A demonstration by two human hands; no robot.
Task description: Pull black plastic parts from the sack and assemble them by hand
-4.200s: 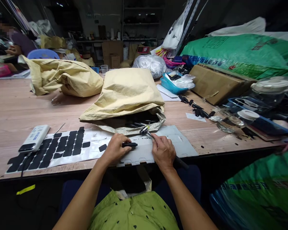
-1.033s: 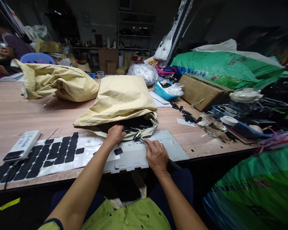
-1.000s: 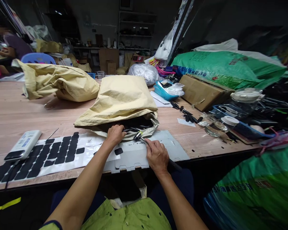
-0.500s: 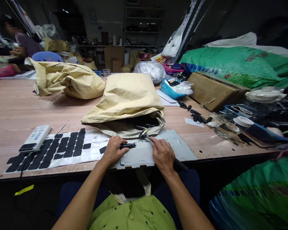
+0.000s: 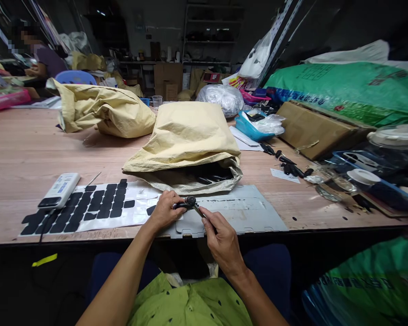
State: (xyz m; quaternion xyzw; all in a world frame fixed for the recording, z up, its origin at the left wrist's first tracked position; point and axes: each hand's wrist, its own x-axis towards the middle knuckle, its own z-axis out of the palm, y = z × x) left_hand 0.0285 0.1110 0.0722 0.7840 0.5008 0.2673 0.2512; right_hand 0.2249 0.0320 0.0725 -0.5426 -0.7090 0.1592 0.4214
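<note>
My left hand (image 5: 165, 209) is closed on a small black part (image 5: 181, 205), pressing it down on a grey metal plate (image 5: 245, 213) at the table's near edge. My right hand (image 5: 221, 235) grips a small hammer (image 5: 191, 201) whose head rests on that part. Just behind lies an open tan sack (image 5: 187, 136) with more black parts (image 5: 211, 175) showing in its mouth.
A white sheet of black pads (image 5: 95, 208) and a remote-like device (image 5: 59, 190) lie to the left. A second tan sack (image 5: 102, 111), a cardboard box (image 5: 313, 129), a blue tray (image 5: 255, 127) and loose black parts (image 5: 289, 165) crowd the back and right. Another person (image 5: 37, 54) sits far left.
My left hand came out of the sack with a black part and set it on the plate. My right hand swung the hammer head left and down onto that part.
</note>
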